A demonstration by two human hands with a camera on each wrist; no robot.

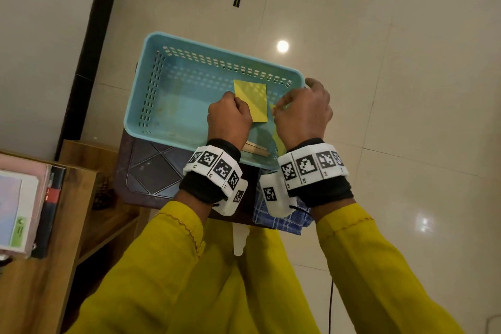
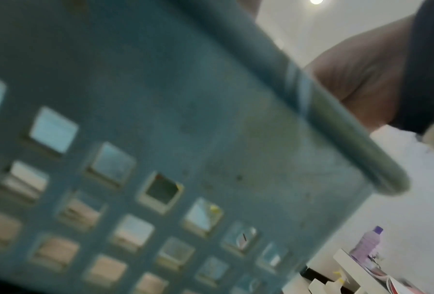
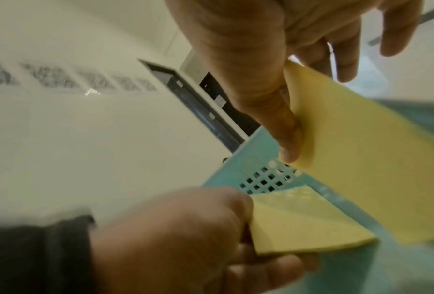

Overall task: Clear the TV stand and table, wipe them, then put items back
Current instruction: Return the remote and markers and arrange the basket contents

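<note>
Glossy cream floor tiles (image 1: 379, 35) fill my head view, with a dark patterned stool as the surface (image 1: 151, 168) under the work. Over it both my hands are inside a light blue perforated plastic basket (image 1: 151, 89). My left hand (image 1: 229, 119) is curled, its fingers pinching the near corner of a yellow square sticky note (image 1: 250, 100) that lies over the basket's floor; the right wrist view shows that same pinch on the yellow sheet's corner (image 3: 298, 220). My right hand (image 1: 303, 111) sits just beside the left, close to the basket's right wall, with thumb and forefinger closed on the edge of a second yellow paper sheet (image 3: 361, 159), the other fingers loosely spread above it. The two hands are near each other but not touching. Flat wooden sticks (image 1: 256, 148) lie in the basket's near end, between my wrists. The left wrist view is blurred and shows mostly the basket's outer wall (image 2: 160, 119) close up. A blue checked cloth (image 1: 282, 218) lies on the stool beneath my right wrist. Further left stands a wooden shelf unit (image 1: 81, 211) with stacked books (image 1: 24, 211) on top.
</note>
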